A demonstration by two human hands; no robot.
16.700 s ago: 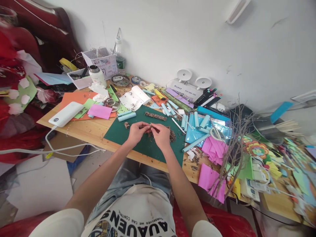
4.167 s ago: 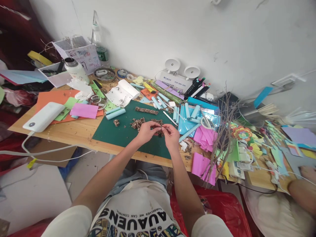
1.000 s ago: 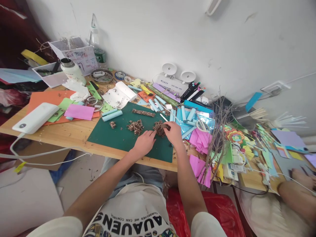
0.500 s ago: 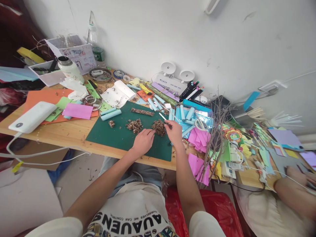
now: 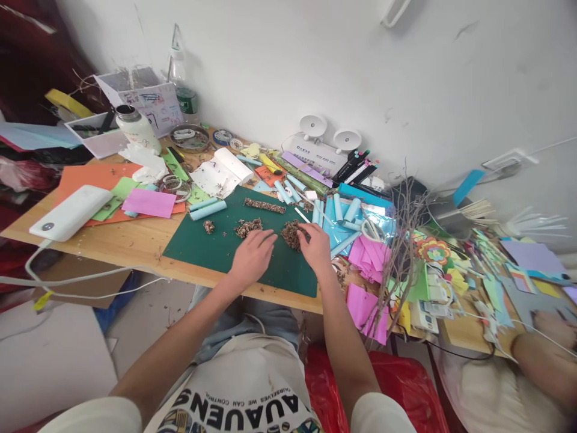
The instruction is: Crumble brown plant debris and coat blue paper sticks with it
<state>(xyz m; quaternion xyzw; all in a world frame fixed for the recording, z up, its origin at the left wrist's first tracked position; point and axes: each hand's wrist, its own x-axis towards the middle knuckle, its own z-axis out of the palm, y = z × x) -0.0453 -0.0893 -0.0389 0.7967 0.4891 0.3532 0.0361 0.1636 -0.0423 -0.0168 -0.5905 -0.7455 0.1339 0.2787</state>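
A green cutting mat (image 5: 202,240) lies on the wooden table, with brown shredded bits on it. My left hand (image 5: 253,255), fingers apart and holding nothing, is at the front of the middle brown pile (image 5: 247,227). My right hand (image 5: 314,243) touches the right edge of the right brown pile (image 5: 291,234); its thumb and forefinger are bent around the pile's edge, and whether bits are between them is too small to tell. Behind the piles lies a brown-coated roll (image 5: 264,206). A small brown clump (image 5: 209,227) sits at the left. A white stick (image 5: 302,215) lies near my right fingertips.
Blue paper rolls (image 5: 338,207), scissors (image 5: 373,230) and pink paper (image 5: 368,255) crowd the right, beside upright dry twigs (image 5: 396,258). At the left are a white power bank (image 5: 72,211) and an open bottle (image 5: 137,129). Another person's arm (image 5: 543,361) is at the far right.
My left hand has moved left, away from the right pile, and its fingers have spread. My right hand remains by the right pile, with the white stick now on the mat. The view has shifted slightly.
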